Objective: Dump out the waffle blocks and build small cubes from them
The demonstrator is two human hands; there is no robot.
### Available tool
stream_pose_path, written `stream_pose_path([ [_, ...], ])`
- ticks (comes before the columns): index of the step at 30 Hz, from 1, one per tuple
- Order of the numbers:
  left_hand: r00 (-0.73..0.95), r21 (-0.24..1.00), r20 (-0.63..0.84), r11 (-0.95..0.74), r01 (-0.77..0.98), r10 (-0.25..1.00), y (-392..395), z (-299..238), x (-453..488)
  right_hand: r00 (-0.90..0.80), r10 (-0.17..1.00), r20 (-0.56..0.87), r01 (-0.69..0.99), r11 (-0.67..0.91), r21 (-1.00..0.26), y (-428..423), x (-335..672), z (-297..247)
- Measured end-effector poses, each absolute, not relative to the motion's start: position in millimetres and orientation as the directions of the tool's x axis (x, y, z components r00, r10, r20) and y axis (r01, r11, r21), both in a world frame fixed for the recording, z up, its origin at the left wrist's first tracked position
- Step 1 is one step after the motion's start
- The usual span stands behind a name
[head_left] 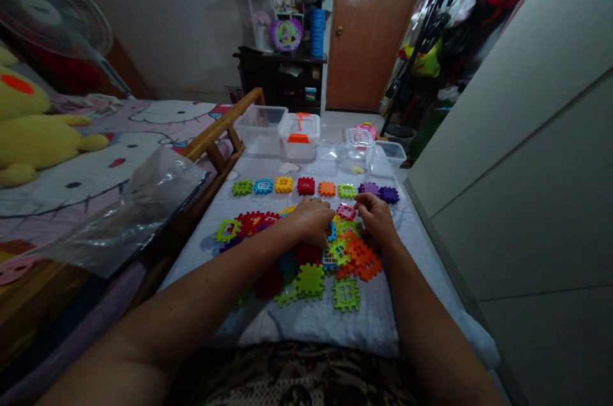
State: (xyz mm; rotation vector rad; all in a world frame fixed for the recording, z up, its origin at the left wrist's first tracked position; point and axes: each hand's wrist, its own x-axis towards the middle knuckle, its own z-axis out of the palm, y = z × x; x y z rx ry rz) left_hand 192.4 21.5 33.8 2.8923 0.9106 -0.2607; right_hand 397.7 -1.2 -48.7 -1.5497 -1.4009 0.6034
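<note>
A: Head view. Where do the pieces lie?

B: Most sit in a mixed-colour heap of flat, notched plastic building pieces on the pale cloth-covered counter. Beyond it, one row, eight counted, left to right: green notched piece, blue window-frame piece, yellow notched piece, red notched piece, orange notched piece, lime window-frame piece, light purple notched piece, dark violet notched piece.

A: State of each hand?

B: Left hand: fingers curled down over the heap's far side; grip hidden, cannot tell. Right hand: thumb and fingers bent, tips just beside a pink window-frame plastic piece. Contact unresolved; cannot tell whether it is pinched.

A: Progress?

B: Judged from layout: eight set out, colours differing along the line; the larger share remains heaped, pieces overlapping. Whether the row is complete, undetermined.

A: Behind the row?

B: Transparent plastic bins, including a lidded box with orange clips and a wide rectangular bin.
</note>
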Motion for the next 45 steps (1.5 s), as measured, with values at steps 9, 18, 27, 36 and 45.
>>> stream_pose_path([
  [9,0.849,0.119,-0.048,-0.841,0.529,0.527,28.1,47.3,170.2,0.249,0.933,0.262,0.499,0.108,-0.86,-3.9,394.4,-47.1],
  [18,0.654,0.208,0.069,-0.652,0.729,0.753,108.5,49.1,60.3,0.214,0.934,0.285,0.59,0.109,-0.8,-8.4,389.1,-39.1],
  [27,0.52,0.129,-0.056,-0.51,0.85,0.852,163.5,16.4,31.9,0.197,0.942,0.274,0.635,0.09,-0.767,-8.6,390.4,-41.6],
  [36,0.495,-0.01,-0.25,-0.514,0.858,0.832,178.9,8.3,47.5,0.199,0.943,0.265,0.631,0.084,-0.771,-8.2,391.9,-42.9],
  [45,0.45,-0.02,-0.325,-0.482,0.876,0.832,182.7,4.9,51.2,0.196,0.942,0.271,0.66,0.078,-0.747,-9.3,390.8,-40.0],
])
